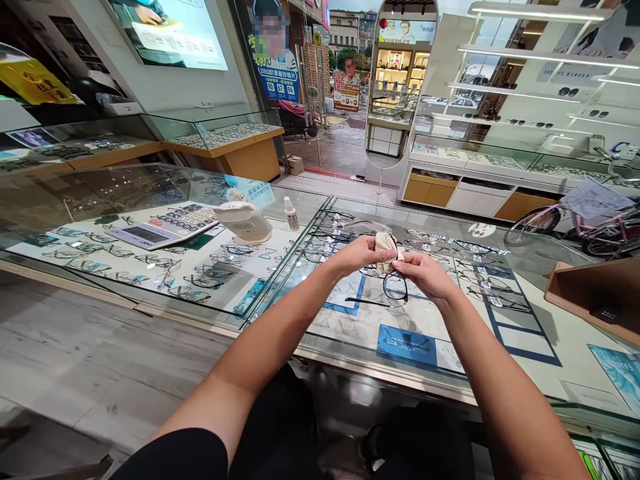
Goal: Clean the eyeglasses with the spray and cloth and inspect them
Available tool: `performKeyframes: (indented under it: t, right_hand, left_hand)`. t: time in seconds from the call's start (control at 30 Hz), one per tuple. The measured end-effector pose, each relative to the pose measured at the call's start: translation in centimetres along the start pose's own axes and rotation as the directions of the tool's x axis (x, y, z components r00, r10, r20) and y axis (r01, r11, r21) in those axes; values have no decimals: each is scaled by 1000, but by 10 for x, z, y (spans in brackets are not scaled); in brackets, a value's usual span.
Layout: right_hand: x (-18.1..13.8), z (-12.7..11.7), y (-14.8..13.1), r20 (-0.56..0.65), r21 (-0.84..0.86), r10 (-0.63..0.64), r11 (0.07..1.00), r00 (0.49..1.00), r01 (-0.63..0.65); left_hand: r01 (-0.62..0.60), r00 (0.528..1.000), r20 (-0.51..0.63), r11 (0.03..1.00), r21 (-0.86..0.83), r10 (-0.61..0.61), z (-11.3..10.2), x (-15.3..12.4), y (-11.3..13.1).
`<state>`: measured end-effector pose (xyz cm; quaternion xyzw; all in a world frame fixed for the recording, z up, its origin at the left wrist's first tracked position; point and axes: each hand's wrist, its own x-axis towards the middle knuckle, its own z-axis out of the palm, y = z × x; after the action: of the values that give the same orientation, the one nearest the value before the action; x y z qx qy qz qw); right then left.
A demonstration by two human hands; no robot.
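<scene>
In the head view, the only one, take the hands as the clock centre. The 2 bare hands meet above the glass counter (327,333). The left hand (367,253) is closed, thumb and fingers pinching a pale cloth (384,250). The right hand (424,273) grips the glasses (395,287) between thumb and fingers at the cloth's edge. The glasses are below the hands: 1 dark-rimmed lens hangs bare toward 6 o'clock, and 1 temple arm points to 9 o'clock. The other lens is hidden, apparently wrapped in the cloth.

My judgement is that wiping is partway along. The cloth is out and folded over 1 side, so that lens seems to be the one in work. Whether the bare lens has been wiped cannot be told. Finishing the covered side, freeing the cloth and putting the glasses down are not yet done.

At 10 o'clock a small spray bottle (291,217) stands upright, out of both hands; whether it has been used is not visible. A white device (244,223) and a calculator (167,225) sit toward 9 o'clock. At 6 o'clock lies a blue leaflet (406,345).
</scene>
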<state>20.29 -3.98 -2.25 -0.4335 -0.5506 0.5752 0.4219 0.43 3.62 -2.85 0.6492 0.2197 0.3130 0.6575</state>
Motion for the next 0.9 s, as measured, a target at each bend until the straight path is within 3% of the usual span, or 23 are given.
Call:
performKeyframes:
  t: [0.17, 0.37, 0.47, 0.6, 0.67, 0.9]
  right_hand:
    - [1, -4, 0, -11, 20, 62, 998, 998, -62]
    - [1, -7, 3, 45, 60, 106, 992, 993, -109]
    - [0, -7, 3, 36, 103, 118, 987, 992, -121]
    - [3, -8, 5, -15, 122, 157, 980, 987, -154]
    - [5, -8, 6, -43, 127, 156, 980, 987, -150]
    - [5, -8, 8, -65, 105, 128, 987, 990, -121]
  left_hand:
    - [50, 990, 132, 995, -83, -39, -7, -6, 6]
    - [54, 989, 139, 996, -68, -44, -1, -3, 1]
    - [8, 997, 72, 1000, 11, -8, 5, -1, -3]
    - [-32, 991, -125, 998, 54, 39, 15, 2, -6]
    - [-39, 987, -152, 998, 46, 45, 15, 2, -6]
    - [-16, 999, 47, 999, -51, 18, 5, 1, -2]
